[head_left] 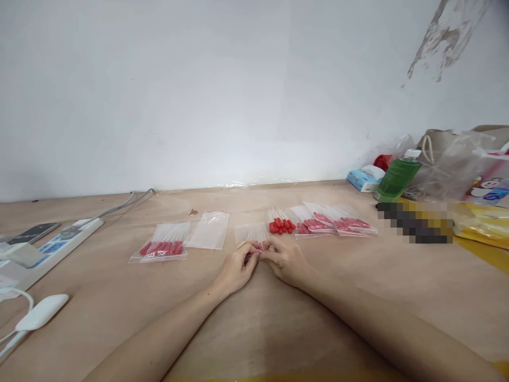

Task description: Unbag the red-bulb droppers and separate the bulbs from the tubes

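Both hands meet at a small clear zip bag (251, 231) lying on the table, with red-ended sticks inside. My left hand (240, 265) pinches the near left edge of this bag. Thumb and fingers of my right hand (287, 260) pinch the same edge on the right, close to the left thumb. The fingers partly cover the red ends. Just beyond the right hand lies a loose bunch of white sticks with red tips (281, 225). Left of the hands rests a flat zip bag (209, 230) with no red in it.
Filled bags lie left (162, 245) and in an overlapping pile right (334, 220). At far left are a power strip (59, 254), a phone (35, 233) and a white cable plug (43, 312). A green bottle (398, 176), tissue pack (362, 180) and plastic bags (441, 164) stand back right.
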A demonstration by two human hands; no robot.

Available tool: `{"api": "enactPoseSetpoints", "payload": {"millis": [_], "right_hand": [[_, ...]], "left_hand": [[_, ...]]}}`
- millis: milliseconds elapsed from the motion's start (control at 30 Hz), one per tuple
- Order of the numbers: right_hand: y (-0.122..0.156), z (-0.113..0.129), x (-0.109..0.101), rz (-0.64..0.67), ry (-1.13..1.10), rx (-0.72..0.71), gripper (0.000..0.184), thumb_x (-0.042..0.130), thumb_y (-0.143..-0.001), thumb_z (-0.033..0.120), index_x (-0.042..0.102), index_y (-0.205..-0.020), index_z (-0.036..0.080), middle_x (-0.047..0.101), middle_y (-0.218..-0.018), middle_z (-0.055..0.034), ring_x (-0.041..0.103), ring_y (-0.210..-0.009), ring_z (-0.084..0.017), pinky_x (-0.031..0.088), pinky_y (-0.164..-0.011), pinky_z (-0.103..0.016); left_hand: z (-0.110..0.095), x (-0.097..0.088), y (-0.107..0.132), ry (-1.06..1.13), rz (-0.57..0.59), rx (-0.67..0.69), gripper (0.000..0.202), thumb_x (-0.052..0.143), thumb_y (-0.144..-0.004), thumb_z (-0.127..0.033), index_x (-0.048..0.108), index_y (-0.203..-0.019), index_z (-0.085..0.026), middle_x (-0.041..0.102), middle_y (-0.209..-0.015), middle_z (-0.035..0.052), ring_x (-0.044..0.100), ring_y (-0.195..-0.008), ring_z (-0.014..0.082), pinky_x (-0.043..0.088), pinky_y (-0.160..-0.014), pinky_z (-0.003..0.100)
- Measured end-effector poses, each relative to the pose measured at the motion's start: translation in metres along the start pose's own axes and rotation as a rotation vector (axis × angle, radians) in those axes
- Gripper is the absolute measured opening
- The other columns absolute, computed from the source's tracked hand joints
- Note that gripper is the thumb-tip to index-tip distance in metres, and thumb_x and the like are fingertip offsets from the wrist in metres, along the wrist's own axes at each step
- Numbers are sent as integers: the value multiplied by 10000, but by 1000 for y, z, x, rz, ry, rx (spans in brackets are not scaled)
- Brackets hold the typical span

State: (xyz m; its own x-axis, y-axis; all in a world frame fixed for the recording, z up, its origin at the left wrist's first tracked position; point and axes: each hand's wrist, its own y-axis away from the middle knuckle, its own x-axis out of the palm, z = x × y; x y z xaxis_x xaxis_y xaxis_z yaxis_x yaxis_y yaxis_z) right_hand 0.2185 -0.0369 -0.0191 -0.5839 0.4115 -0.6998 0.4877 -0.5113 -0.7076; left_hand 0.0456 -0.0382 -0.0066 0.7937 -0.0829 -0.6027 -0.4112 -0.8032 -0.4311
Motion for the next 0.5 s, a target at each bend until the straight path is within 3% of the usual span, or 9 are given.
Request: {"api": "enactPoseSetpoints", "payload": {"millis": [167,267,367,500], "right_hand": [[2,3,-4,89,-33,-40,207,454,-802,134,637,-763,222,565,-1061,-37,537,-702,-87,346,-523,-190],[4,-5,-12,130,-231,-34,178,457,-781,113,612,-735,187,519,-1120,-73,554,-738,-92,428,-626,-214],[7,-17,-24,177,-416,-6,126,503,-716,104,598,-718,186,542,-1075,-68,571,-781,-112,462,-702,-246],[8,-29,-34,205,-497,98,109,529,-688,116,578,-619,185,602,-920,-34,582,-790,-124,468,-712,-253]], "left_hand": [[1,1,1,-42,-115,-111,180,418,-858,-263,544,-767,-172,617,-895,55,580,-904,171,454,-779,304],[1,-2,5,-47,-162,-119,187,424,-863,-299,549,-797,-178,630,-922,52,576,-956,178,445,-823,313],[1,-7,7,-25,-77,-54,213,414,-873,-327,564,-931,-187,614,-1050,58,517,-1092,183,401,-927,332],[1,-14,6,-160,89,-22,379,378,-887,-355,441,-1230,-207,438,-1322,62,307,-1282,196,273,-1052,385]]}}
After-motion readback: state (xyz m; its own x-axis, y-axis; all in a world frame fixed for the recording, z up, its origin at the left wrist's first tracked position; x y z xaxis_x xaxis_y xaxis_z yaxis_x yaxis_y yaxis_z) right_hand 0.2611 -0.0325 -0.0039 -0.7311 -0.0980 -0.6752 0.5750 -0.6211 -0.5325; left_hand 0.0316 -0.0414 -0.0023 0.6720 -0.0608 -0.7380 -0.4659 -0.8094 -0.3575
